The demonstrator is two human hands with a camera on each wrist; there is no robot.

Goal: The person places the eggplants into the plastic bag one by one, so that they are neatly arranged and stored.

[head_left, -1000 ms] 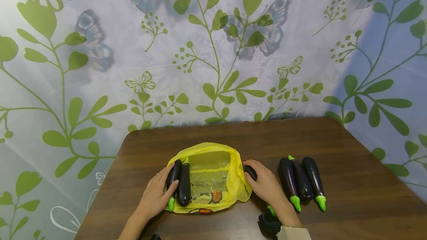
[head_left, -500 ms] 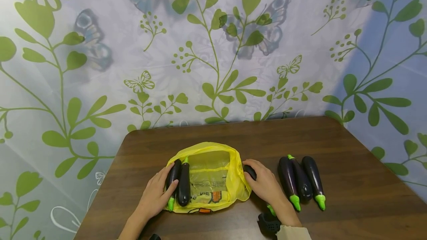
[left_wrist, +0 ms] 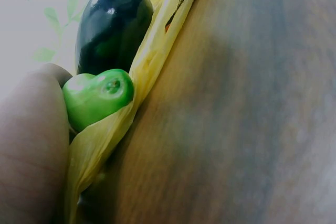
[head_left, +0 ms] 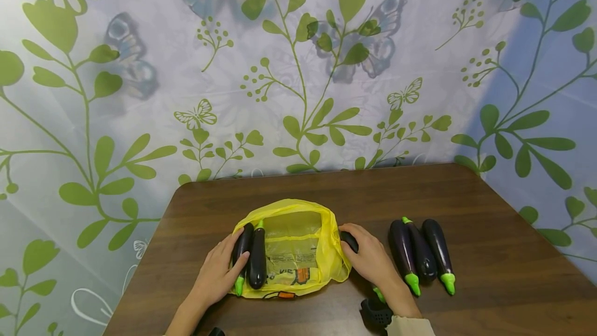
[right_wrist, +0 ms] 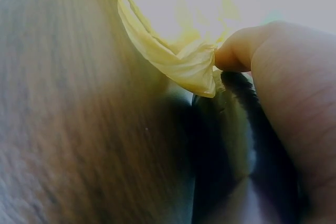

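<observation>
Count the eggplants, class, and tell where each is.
6: two eggplants in the yellow bag, one eggplant under the right hand, three eggplants farther right on the table. Others may be hidden.

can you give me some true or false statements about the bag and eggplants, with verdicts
1. Two eggplants lie in the yellow bag. True.
2. The bag is tied shut. False: its mouth is open.
3. The left hand touches one of those two. True.
4. The right hand partly covers another eggplant. True.
5. Four lie grouped right of that hand. False: three loose ones do.
6. All their stems point away from the person. False: only the middle stem does.
</observation>
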